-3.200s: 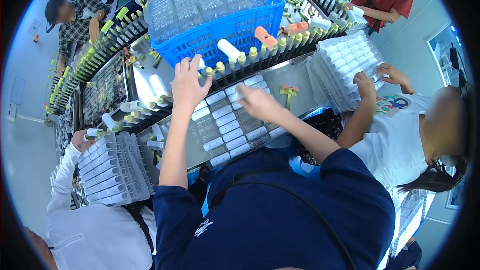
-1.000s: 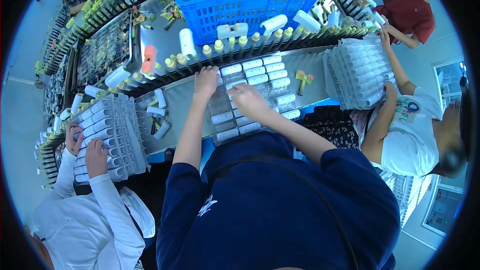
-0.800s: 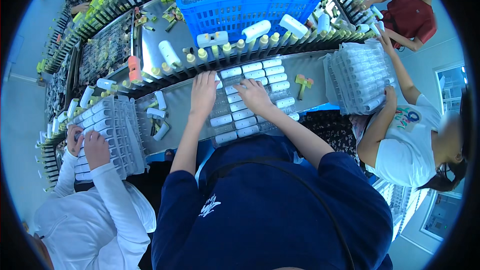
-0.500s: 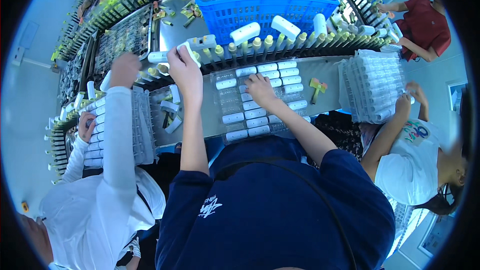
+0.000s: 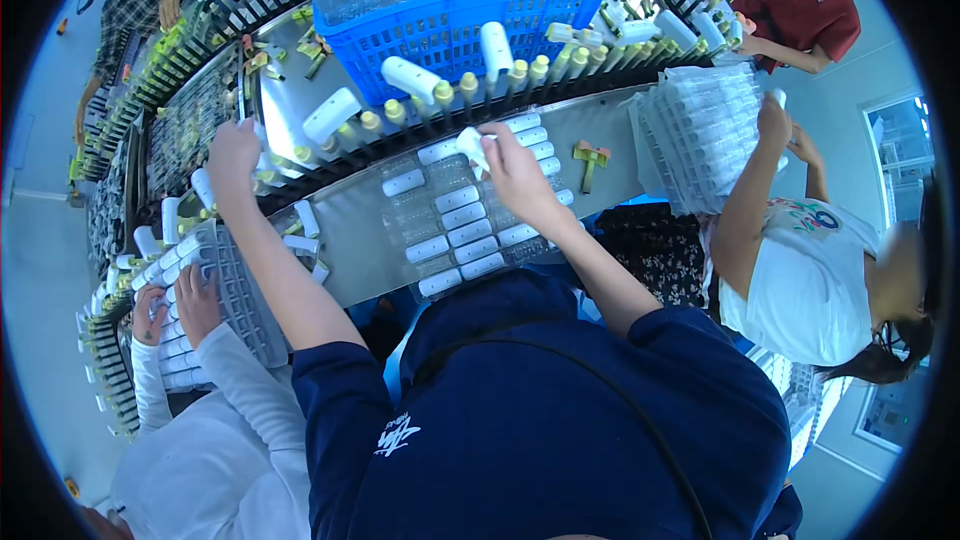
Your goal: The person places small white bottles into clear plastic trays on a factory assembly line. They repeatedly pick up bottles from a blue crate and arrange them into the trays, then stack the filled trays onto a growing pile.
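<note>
A white, rounded plastic shell [image 5: 472, 152] is grasped by the right hand [image 5: 516, 180] over a clear plastic tray [image 5: 408, 215]. The grip of the left hand [image 5: 235, 158] cannot be clearly made out.

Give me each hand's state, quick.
Left hand: partly curled; whether it holds anything cannot be told.
Right hand: closed, holding a white plastic piece.

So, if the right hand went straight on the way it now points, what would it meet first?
The right hand, holding a white plastic piece, would probably meet the row of black, yellow-tipped pegs ahead, though depth is unclear and it might pass above them.
</note>
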{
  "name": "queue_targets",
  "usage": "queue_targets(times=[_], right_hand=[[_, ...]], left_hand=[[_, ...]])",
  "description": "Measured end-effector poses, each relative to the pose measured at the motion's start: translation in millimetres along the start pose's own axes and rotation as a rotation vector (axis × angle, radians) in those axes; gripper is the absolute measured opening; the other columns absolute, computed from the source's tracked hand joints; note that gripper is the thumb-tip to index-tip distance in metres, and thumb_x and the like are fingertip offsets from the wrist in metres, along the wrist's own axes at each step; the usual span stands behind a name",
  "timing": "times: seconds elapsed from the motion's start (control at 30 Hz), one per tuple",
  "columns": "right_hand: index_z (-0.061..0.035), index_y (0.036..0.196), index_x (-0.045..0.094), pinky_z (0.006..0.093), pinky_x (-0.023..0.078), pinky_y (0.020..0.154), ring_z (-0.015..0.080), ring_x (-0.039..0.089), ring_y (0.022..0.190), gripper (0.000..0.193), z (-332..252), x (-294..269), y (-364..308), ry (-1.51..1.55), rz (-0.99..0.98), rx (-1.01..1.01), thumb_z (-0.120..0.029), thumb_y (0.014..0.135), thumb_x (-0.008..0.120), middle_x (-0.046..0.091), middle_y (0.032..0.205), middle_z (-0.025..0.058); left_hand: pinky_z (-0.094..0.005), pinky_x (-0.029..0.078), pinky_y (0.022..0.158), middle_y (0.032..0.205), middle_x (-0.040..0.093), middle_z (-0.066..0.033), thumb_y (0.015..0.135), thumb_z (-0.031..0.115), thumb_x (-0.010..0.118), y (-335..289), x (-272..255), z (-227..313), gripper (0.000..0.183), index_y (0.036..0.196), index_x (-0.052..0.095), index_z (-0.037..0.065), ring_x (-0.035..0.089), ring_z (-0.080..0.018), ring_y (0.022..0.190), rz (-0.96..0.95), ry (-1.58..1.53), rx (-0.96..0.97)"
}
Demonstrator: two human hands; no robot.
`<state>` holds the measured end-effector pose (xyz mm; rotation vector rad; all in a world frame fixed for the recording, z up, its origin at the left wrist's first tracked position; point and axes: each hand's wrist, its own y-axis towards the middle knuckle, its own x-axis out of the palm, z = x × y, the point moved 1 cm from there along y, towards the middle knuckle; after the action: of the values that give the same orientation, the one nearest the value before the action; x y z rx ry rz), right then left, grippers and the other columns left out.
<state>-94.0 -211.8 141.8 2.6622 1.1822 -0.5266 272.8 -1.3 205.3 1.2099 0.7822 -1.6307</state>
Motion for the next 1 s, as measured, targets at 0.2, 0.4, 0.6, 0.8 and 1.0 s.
queue_targets(times=[0.2,0.4,0.6,0.8,1.0], right_hand=[[-0.0011,0.135,0.062,0.0344,0.054,0.075,0.0185,0.069,0.081,0.038,-21,-48,9,0.135,0.240,-0.123,-0.023,0.106,0.069,0.073,0.095,0.0120],[-0.0045,0.130,0.067,0.0469,0.054,0.093,0.0403,0.066,0.111,0.037,-63,-66,78,-0.507,0.485,-0.626,-0.017,0.097,0.074,0.071,0.117,0.0183],[-0.0084,0.122,0.068,0.0465,0.054,0.094,0.0360,0.064,0.106,0.040,-24,-11,132,-0.731,0.295,-0.802,-0.020,0.086,0.080,0.070,0.115,0.0120],[-0.0060,0.139,0.061,0.0546,0.043,0.116,0.0392,0.054,0.135,0.063,-49,23,102,-0.662,0.258,-0.871,-0.030,0.085,0.082,0.061,0.143,0.0148],[-0.0074,0.133,0.065,0.0519,0.047,0.113,0.0366,0.059,0.130,0.044,-6,-4,24,-0.510,0.102,-0.816,-0.013,0.090,0.075,0.064,0.136,0.0143]], left_hand=[[-0.0549,0.058,0.085,0.122,0.069,-0.0221,0.100,0.039,0.069,-55,42,-7,0.045,0.126,0.058,0.005,0.070,-0.0452,0.106,0.429,0.222,-0.009],[-0.0563,0.053,0.097,0.136,0.062,-0.0180,0.095,0.035,0.074,-50,18,-65,0.057,0.142,0.056,0.007,0.063,-0.0410,0.122,0.634,0.347,0.128],[-0.0546,0.043,0.108,0.126,0.066,-0.0230,0.094,0.012,0.065,-172,78,-2,0.029,0.119,0.067,-0.003,0.059,-0.0433,0.122,0.745,-0.227,0.389],[-0.0495,0.051,0.099,0.118,0.067,-0.0155,0.091,0.011,0.074,-269,179,77,0.031,0.120,0.068,0.003,0.062,-0.0357,0.118,-0.150,-0.327,0.774],[-0.0475,0.053,0.094,0.114,0.064,-0.0105,0.091,0.015,0.075,-260,213,99,0.031,0.120,0.067,0.007,0.062,-0.0313,0.114,-0.167,-0.206,0.891]])
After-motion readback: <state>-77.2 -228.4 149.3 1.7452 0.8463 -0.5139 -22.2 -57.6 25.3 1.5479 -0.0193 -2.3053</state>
